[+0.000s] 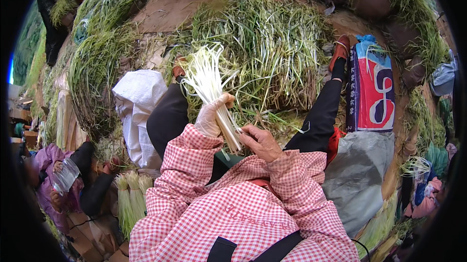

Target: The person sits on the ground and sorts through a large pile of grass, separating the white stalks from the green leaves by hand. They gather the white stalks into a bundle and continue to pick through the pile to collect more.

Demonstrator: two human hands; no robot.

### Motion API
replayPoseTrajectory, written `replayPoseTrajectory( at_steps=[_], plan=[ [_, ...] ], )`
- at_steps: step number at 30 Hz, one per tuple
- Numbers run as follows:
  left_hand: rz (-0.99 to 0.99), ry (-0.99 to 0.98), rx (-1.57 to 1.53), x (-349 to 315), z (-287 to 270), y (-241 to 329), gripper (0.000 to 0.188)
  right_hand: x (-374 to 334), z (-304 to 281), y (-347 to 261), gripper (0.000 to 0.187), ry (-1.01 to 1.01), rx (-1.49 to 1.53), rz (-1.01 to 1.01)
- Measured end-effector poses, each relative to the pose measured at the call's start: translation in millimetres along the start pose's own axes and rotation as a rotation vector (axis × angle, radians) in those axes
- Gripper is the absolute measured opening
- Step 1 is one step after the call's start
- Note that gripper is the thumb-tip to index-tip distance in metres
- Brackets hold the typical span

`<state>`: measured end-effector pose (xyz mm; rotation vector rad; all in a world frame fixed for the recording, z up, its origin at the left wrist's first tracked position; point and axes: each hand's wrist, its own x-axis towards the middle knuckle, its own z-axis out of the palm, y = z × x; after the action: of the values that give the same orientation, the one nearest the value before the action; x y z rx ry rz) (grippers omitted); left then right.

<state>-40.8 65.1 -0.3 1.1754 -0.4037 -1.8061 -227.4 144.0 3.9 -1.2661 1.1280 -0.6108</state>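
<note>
One bundle of pale stalks (206, 75) is in your left hand (212, 117), whose fingers are wrapped around its lower part. The bundle sits in front of your body, between your spread legs, its white ends fanning up and away from you and its narrower ends slanting toward your lap. Your right hand (262, 144) is just beside those lower ends, thumb and forefinger drawn together at the bundle's edge; you can't tell from this view whether a stalk is pinched between them.

Beyond the bundle, a wide pile of green stalks (262, 50) covers the ground between your feet. Next to your left leg (168, 116) is a crumpled white sack (140, 97). Outside your right leg (318, 111) you have a red, blue and white bag (374, 89), with a gray sheet (360, 172) nearer to you. Several more bundles (131, 199) are gathered at your lower left, near a co-worker in a purple top (46, 165), who holds clear plastic (66, 176).
</note>
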Motion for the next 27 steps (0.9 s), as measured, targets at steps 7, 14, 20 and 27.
replayPoseTrajectory(
  at_steps=[7, 14, 20, 27],
  plan=[
    [0.272, -0.258, -0.319, 14.3, 11.2, 127.2, 0.011, 74.5, -59.8, 87.6, 0.028, 0.435, 0.045, 0.177],
    [-0.117, -0.010, -0.270, 47.9, 49.3, 105.0, 0.014, 163.8, -104.8, 255.2, 0.034, 0.692, -0.186, 0.269],
    [-0.184, -0.033, -0.375, 56.6, 47.5, 79.0, 0.016, 174.2, -161.4, 253.2, 0.026, 0.756, 0.175, 0.226],
    [-0.208, 0.003, -0.435, 47.8, 52.3, 88.9, 0.011, 182.3, -154.9, 180.4, 0.023, 0.798, 0.284, 0.165]
  ],
)
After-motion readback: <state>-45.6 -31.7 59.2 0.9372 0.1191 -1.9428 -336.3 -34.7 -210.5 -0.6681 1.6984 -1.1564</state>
